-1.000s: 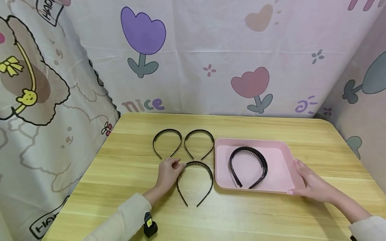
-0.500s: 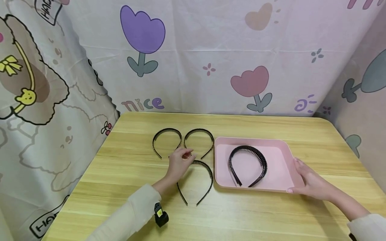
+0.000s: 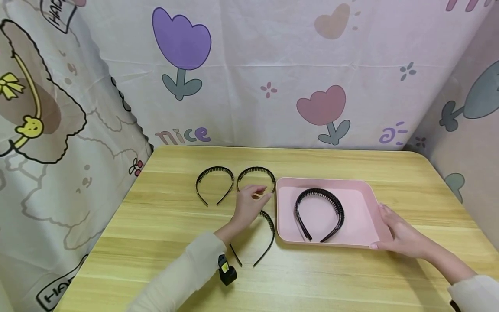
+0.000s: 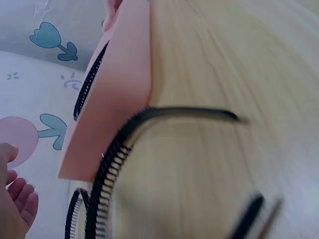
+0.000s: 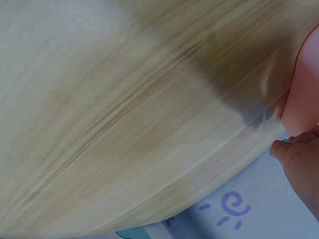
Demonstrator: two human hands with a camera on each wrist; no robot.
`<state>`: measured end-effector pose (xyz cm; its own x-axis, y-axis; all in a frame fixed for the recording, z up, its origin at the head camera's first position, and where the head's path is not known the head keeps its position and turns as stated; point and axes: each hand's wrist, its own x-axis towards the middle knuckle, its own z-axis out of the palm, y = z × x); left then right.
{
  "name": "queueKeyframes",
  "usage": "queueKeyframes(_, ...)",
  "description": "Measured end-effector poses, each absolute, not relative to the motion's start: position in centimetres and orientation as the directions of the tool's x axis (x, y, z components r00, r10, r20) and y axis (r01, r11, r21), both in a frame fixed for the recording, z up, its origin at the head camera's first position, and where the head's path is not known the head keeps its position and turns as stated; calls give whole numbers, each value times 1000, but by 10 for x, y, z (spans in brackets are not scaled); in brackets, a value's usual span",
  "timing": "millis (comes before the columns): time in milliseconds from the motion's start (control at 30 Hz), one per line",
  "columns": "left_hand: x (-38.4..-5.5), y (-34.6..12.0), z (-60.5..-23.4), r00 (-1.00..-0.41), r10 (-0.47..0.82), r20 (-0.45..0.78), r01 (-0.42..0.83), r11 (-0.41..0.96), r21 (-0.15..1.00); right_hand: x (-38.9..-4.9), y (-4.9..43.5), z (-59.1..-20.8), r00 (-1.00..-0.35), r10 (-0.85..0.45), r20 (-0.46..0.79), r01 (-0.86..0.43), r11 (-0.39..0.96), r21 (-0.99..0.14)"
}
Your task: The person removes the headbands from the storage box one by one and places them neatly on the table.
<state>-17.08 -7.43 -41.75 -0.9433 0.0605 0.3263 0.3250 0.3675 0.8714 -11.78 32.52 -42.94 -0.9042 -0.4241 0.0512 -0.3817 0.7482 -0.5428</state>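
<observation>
My left hand (image 3: 248, 209) hovers over the table between two black toothed headbands: the back right headband (image 3: 256, 169) and the front headband (image 3: 273, 234), which it partly covers. Its fingers are loosely bent and hold nothing; in the left wrist view this hand (image 4: 16, 211) stands apart from a nearby headband (image 4: 103, 172). A third loose headband (image 3: 215, 168) lies at the back left. My right hand (image 3: 405, 237) grips the right end of a pink tray (image 3: 360, 219), thumb at the front corner. Inside the tray lie stacked black headbands (image 3: 338, 204).
The wooden table (image 3: 331, 277) runs back to a patterned cloth (image 3: 241, 108) with flowers. Another cloth (image 3: 113, 182) hangs along the left side. A small black camera (image 3: 227, 273) is worn at the left wrist.
My left hand has moved right and slightly back, from beside the front headband to near the tray's left edge. The right hand, tray and headbands stay in place.
</observation>
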Motion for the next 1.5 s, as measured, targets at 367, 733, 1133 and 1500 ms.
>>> queueKeyframes(367, -179, -40, -408, -948, 57, 312, 313, 314, 896, -118, 326, -430, -903, -425, 63, -387, 741, -549)
queueKeyframes(733, -187, -13, -410, -944, 65, 323, 328, 297, 897, -117, 325, -428, -908, -417, 44, -369, 745, -556)
queueKeyframes(1133, -192, 9, -420, -935, 108, 339, 352, 411, 841, -118, 324, -428, -911, -411, 35, -360, 750, -555)
queueKeyframes(1500, -198, 23, -428, -950, 123, 286, 307, 517, 799, -118, 324, -428, -918, -397, 13, -336, 758, -560)
